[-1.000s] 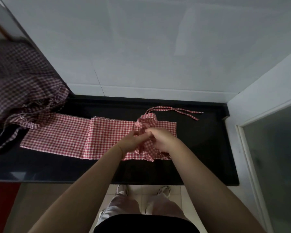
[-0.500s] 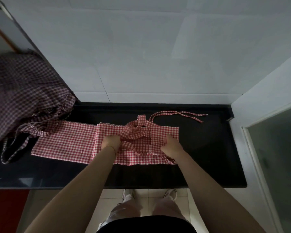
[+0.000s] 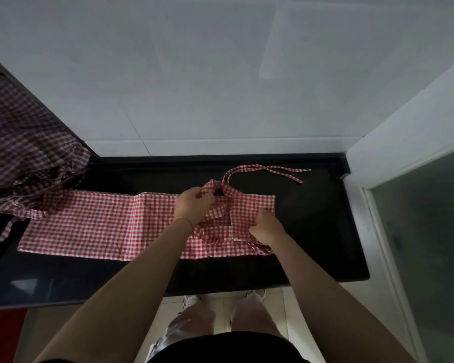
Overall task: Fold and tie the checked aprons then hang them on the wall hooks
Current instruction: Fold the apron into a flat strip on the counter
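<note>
Red checked apron: I see it folded long on black counter | left hand pinches strap loop | right hand grips bib edge

Red-and-white checked apron, black countertop, darker checked aprons

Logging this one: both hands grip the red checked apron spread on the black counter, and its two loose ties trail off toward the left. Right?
Not quite. In the head view the loose ties trail toward the right, not the left. The rest holds: the left hand and right hand both grip the red checked apron on the black counter.
</note>
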A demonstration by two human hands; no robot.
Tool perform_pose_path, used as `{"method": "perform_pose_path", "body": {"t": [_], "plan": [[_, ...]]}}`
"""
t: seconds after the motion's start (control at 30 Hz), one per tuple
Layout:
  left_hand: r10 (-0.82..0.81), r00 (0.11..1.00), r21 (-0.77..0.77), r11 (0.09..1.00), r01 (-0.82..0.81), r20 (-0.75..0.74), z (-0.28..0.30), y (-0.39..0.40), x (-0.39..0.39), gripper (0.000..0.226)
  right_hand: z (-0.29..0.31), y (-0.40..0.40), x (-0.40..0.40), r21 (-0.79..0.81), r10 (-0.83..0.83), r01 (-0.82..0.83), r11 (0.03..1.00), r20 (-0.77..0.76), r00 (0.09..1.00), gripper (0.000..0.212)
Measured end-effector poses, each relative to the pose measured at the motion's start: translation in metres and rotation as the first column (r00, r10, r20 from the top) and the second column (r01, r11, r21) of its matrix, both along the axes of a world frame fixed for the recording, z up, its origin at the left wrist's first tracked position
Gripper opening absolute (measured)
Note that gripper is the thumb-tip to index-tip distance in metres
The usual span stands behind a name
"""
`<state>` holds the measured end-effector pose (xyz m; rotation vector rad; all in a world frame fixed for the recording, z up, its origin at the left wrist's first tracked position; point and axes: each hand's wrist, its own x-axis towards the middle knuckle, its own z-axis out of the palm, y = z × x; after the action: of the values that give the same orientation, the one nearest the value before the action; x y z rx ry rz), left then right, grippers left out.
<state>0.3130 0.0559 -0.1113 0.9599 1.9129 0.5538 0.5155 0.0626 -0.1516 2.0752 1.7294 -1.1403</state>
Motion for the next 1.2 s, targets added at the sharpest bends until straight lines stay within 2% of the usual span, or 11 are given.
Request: {"method": "perform_pose_path", "body": {"t": [0.1,0.23,0.33,0.4,0.5,0.63,0.8,0.93,1.0,1.07,1.2], "plan": [[0.334,0.875,-0.091,0.942,-0.323,0.349,0.009,-0.006,-0.008,0.026,0.003,0.003,0.006,0.031,0.043,-0.041,0.999,-0.059,0.997,0.036],[0.103,0.987,-0.231,0.964,-0.129,-0.12,-0.002,-0.022,-0.042,0.038,0.015,0.015,0.002,-0.032,0.105,-0.104,0.994,0.022,0.994,0.039],[-0.209,0.918,-0.403,0.913,0.059,-0.338,-0.003,-0.032,-0.051,0.072,0.019,0.022,0.0,-0.051,0.077,-0.069,0.996,0.191,0.979,0.037],[-0.284,0.84,-0.258,0.95,0.178,-0.463,0.0,-0.033,-0.043,0.058,0.023,0.023,-0.003,0.128,-0.012,-0.019,0.992,0.236,0.972,0.034],[-0.367,0.781,-0.022,0.91,0.413,-0.506,0.001,-0.026,-0.022,0.043,0.023,0.025,-0.006,0.377,0.078,-0.132,0.917,0.155,0.985,0.052],[-0.698,0.585,-0.293,0.71,0.64,-0.413,-0.005,-0.016,0.003,0.056,0.012,0.037,0.004,0.254,0.236,-0.265,0.93,0.137,0.962,0.051],[-0.72,0.562,-0.44,0.693,0.57,-0.406,-0.004,-0.002,0.007,0.038,0.002,0.033,0.021,0.268,0.312,-0.337,0.903,0.133,0.941,0.035],[-0.467,0.612,-0.095,0.836,0.54,-0.638,-0.008,-0.01,0.015,0.03,0.007,0.024,0.024,0.371,0.339,-0.346,0.862,0.087,0.937,0.045],[-0.424,0.601,0.103,0.755,0.648,-0.677,-0.01,-0.017,0.035,0.038,0.01,0.018,0.026,0.454,0.252,-0.262,0.852,0.085,0.964,0.056],[-0.542,0.504,0.081,0.623,0.778,-0.673,-0.015,-0.023,0.058,0.054,0.01,0.012,0.031,0.502,0.003,-0.049,0.864,0.092,0.996,0.053],[-0.728,0.295,-0.181,0.497,0.849,-0.618,-0.039,-0.035,0.074,0.086,0.003,0.007,0.043,0.103,-0.443,0.439,0.893,0.019,0.896,0.034]]}}
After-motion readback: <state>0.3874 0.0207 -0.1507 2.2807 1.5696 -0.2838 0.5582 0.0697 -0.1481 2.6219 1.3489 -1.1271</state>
